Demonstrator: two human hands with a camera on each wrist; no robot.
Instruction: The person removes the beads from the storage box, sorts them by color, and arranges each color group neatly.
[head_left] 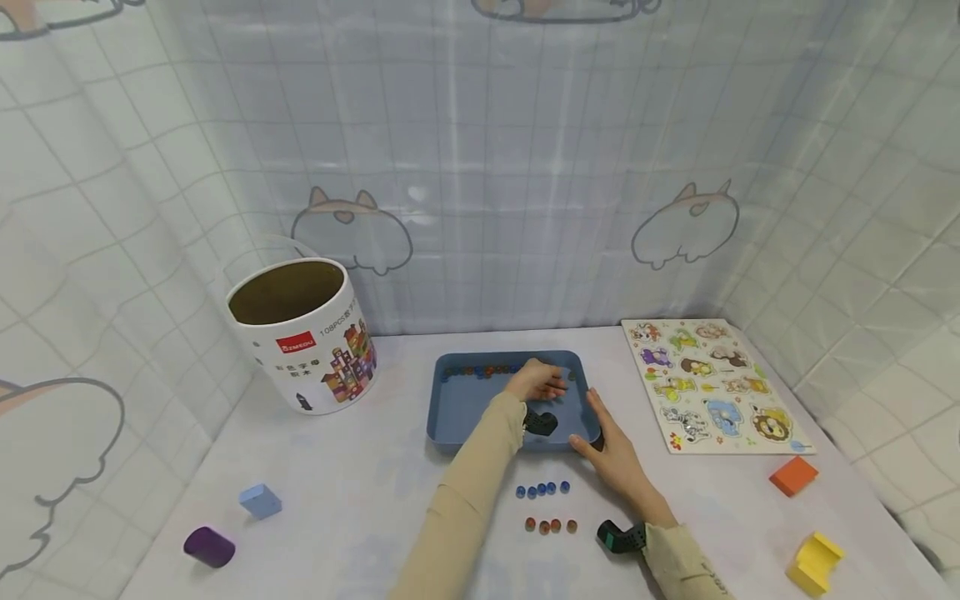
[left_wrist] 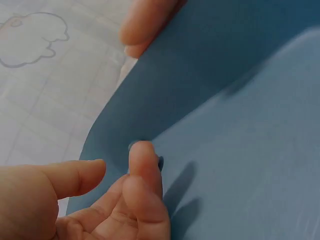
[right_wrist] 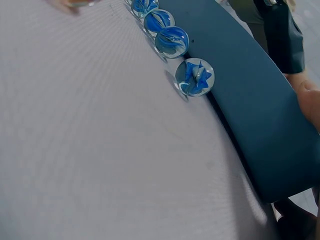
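My left hand (head_left: pixel 536 379) reaches into a blue tray (head_left: pixel 465 417), near its back right corner. In the left wrist view its thumb stands apart from its bent fingers (left_wrist: pixel 145 200), and a small dark round thing (left_wrist: pixel 133 145) shows partly hidden behind a fingertip. With my right hand (head_left: pixel 618 458) I grip the tray's front right corner, thumb at the front wall and fingers along the right side. Inside the tray, blue and reddish marbles (head_left: pixel 487 370) line the back wall. Several blue marbles (right_wrist: pixel 195 77) lie in a row before the tray, with a row of reddish marbles (head_left: pixel 556 526) nearer me.
A white printed bucket (head_left: pixel 315 367) stands at the back left, and an animal puzzle board (head_left: pixel 712 383) lies at the right. Blue (head_left: pixel 260 501) and purple (head_left: pixel 209 547) blocks are at the left, orange (head_left: pixel 793 476) and yellow (head_left: pixel 814 564) ones at the right. A curtain (head_left: pixel 525 167) hangs behind.
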